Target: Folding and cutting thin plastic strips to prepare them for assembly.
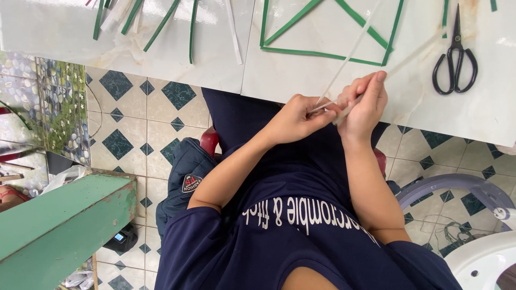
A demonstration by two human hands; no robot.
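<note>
We see black scissors [454,56] on the white table [215,59], right of the green strip frame [322,53]; loose green strips [161,24] lie left of it; a green bench [59,220] stands below the table.

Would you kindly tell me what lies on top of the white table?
On the white table lie black scissors, a green strip frame and loose green strips. Its far side is out of frame.
</note>
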